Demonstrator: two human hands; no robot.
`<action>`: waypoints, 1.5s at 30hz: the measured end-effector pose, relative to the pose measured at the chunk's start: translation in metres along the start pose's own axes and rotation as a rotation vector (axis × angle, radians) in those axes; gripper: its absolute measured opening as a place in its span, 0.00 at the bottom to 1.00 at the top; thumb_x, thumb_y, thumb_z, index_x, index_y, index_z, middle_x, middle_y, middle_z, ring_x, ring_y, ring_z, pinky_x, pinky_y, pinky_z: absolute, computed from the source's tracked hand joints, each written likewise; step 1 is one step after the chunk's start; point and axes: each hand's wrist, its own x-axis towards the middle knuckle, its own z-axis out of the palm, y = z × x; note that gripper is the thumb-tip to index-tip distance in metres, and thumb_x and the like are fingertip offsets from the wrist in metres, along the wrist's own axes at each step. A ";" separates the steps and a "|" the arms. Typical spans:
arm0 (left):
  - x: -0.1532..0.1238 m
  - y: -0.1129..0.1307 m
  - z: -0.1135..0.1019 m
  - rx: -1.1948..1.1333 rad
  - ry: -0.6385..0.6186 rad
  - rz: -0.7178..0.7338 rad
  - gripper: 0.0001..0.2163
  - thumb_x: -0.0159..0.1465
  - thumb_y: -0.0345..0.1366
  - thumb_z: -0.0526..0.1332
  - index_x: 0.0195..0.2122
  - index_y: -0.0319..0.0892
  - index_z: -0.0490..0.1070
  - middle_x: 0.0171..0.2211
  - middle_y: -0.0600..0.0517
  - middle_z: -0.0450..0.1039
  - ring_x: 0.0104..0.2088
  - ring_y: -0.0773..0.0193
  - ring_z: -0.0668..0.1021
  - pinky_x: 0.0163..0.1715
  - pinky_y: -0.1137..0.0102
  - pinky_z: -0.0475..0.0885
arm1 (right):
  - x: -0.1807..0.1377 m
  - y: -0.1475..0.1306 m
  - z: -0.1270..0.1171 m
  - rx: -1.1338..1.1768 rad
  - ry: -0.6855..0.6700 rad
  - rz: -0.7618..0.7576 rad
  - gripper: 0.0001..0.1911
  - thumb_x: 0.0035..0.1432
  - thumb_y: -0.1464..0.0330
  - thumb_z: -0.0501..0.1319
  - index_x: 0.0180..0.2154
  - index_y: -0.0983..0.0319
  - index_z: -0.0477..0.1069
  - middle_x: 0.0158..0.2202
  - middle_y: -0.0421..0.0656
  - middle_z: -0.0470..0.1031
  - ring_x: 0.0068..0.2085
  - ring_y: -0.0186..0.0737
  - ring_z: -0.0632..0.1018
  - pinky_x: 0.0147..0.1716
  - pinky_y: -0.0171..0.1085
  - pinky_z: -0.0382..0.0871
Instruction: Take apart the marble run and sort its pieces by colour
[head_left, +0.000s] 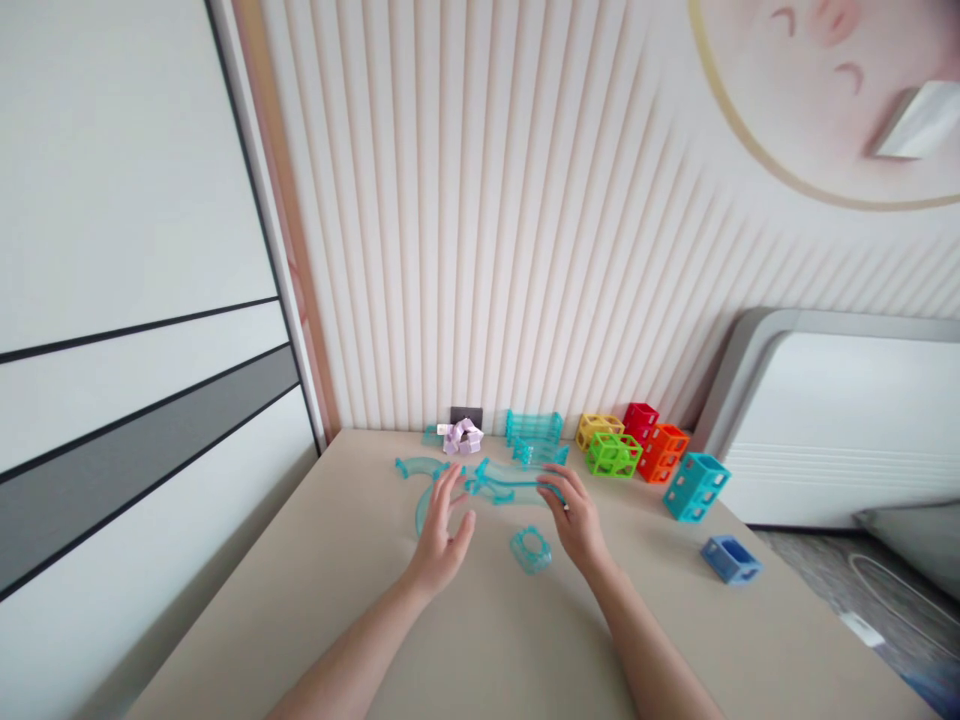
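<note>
My left hand (444,540) is open above the table, its fingers stretched out and thumb apart. Its fingertips are close to the left end of the translucent teal toy track pieces; whether they touch is unclear. My right hand (576,515) has its fingers bent round the right end of a long teal track piece (517,482). Behind my left hand lies a curved teal piece (420,466), and another curve is partly hidden by that hand. Between my wrists sits a small teal piece with a round hole (531,550).
Teal track pieces (534,428) and a lilac cluster (462,436) stand by the ribbed wall. Open-sided blocks line the right: yellow (598,430), green (613,455), red (640,422), orange (664,452), teal (696,488) and blue (731,560). A bed's headboard (847,420) is beyond.
</note>
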 end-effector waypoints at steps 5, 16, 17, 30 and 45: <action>-0.001 -0.005 0.004 0.327 -0.169 0.202 0.21 0.72 0.38 0.52 0.66 0.50 0.58 0.64 0.44 0.66 0.65 0.54 0.67 0.65 0.53 0.64 | 0.000 0.050 -0.041 -0.123 0.088 0.094 0.18 0.68 0.54 0.55 0.43 0.57 0.77 0.48 0.50 0.77 0.49 0.50 0.79 0.49 0.47 0.74; 0.017 0.014 0.037 0.661 -0.546 0.210 0.28 0.69 0.54 0.54 0.65 0.45 0.65 0.68 0.39 0.61 0.69 0.44 0.61 0.67 0.43 0.53 | -0.026 0.095 -0.064 -0.122 -0.043 0.214 0.25 0.65 0.47 0.54 0.39 0.57 0.81 0.47 0.51 0.76 0.47 0.52 0.80 0.49 0.49 0.74; 0.018 0.014 0.039 0.670 -0.554 0.196 0.29 0.69 0.55 0.52 0.65 0.44 0.65 0.68 0.38 0.61 0.68 0.43 0.62 0.67 0.42 0.53 | -0.026 0.094 -0.062 -0.113 -0.057 0.209 0.25 0.65 0.48 0.54 0.39 0.57 0.81 0.47 0.51 0.76 0.47 0.52 0.80 0.50 0.49 0.74; 0.003 0.009 0.031 0.816 -0.519 0.165 0.25 0.71 0.54 0.50 0.57 0.43 0.72 0.59 0.39 0.73 0.65 0.45 0.67 0.63 0.45 0.60 | -0.027 0.092 -0.052 -0.039 -0.276 0.181 0.19 0.67 0.55 0.54 0.43 0.57 0.80 0.58 0.52 0.74 0.57 0.53 0.77 0.58 0.52 0.70; -0.016 0.015 -0.004 0.755 -0.514 0.184 0.21 0.71 0.50 0.52 0.55 0.45 0.74 0.57 0.41 0.74 0.64 0.44 0.68 0.64 0.45 0.60 | -0.028 0.087 -0.039 -0.258 -0.316 0.102 0.21 0.69 0.62 0.52 0.61 0.53 0.67 0.68 0.50 0.61 0.66 0.51 0.67 0.61 0.52 0.67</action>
